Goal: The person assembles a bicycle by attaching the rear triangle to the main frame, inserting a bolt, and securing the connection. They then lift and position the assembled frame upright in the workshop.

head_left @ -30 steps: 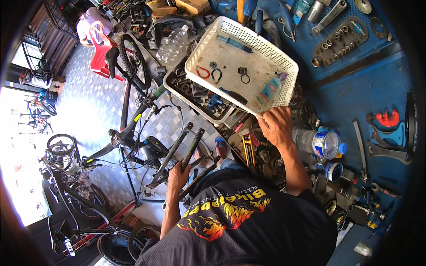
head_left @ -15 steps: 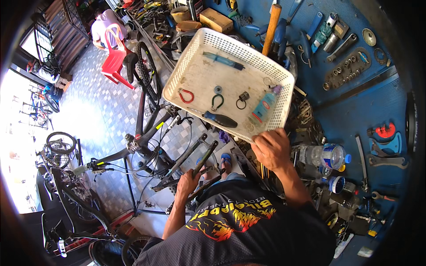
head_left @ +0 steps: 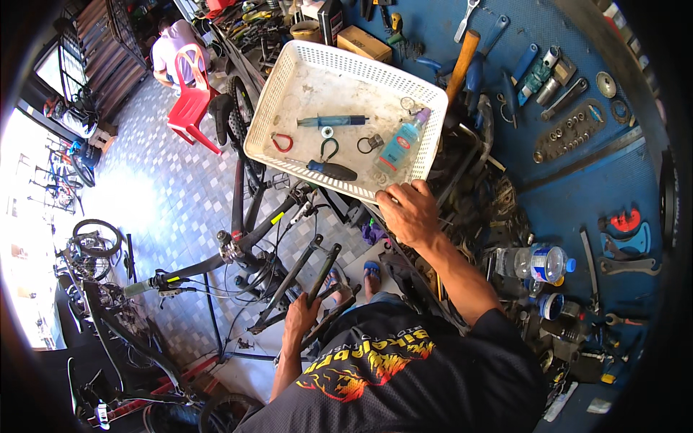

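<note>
My right hand point(head_left: 410, 211) is closed on the near rim of a white perforated plastic tray point(head_left: 289, 163), with the fingers over its edge. Inside lie a syringe with blue liquid point(head_left: 333, 121), a screwdriver with a dark handle point(head_left: 332, 170), a red clip point(head_left: 282, 142), a dark green clip point(head_left: 329, 149), a small white ring point(head_left: 327, 132), a dark clamp-like ring point(head_left: 370, 143) and a bottle of teal liquid point(head_left: 399, 148) with a purple cap. Lower down, my left hand point(head_left: 300, 315) wraps around a dark bicycle frame tube point(head_left: 323, 273), one of two prongs side by side.
A bicycle point(head_left: 249, 242) stands just left of the tray, its handlebar reaching left. Hand tools hang on the blue tool board point(head_left: 577, 166) to the right, near a clear plastic bottle point(head_left: 534, 264). Beyond, a person point(head_left: 173, 54) sits by a red chair point(head_left: 191, 108).
The tray has shifted left and turned a little, my right hand moving with it. Inside it the syringe, clips and screwdriver have slid. My left hand keeps hold of the frame tube.
</note>
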`<action>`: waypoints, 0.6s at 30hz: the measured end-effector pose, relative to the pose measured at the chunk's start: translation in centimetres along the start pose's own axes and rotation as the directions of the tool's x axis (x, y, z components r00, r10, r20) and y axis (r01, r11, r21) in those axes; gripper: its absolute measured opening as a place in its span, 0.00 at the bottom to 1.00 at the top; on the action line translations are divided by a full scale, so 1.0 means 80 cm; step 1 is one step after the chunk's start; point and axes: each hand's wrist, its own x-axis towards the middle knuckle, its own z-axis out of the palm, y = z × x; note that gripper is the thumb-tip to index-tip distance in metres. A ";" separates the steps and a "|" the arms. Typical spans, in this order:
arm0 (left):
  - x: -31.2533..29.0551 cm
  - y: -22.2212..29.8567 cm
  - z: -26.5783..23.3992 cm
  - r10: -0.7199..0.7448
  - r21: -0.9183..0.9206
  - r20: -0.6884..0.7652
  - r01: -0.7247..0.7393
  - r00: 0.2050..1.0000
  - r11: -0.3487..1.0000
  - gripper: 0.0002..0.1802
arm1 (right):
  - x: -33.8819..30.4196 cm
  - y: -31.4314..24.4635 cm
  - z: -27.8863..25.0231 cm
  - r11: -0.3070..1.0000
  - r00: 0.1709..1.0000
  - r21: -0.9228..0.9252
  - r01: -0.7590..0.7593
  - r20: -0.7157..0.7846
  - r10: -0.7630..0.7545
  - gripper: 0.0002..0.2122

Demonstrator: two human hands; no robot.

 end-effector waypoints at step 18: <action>-0.005 -0.019 -0.005 0.051 0.057 0.013 -0.052 0.999 0.997 0.25 | 0.183 0.182 0.170 0.968 0.955 -0.075 -0.237 0.165 0.247 0.06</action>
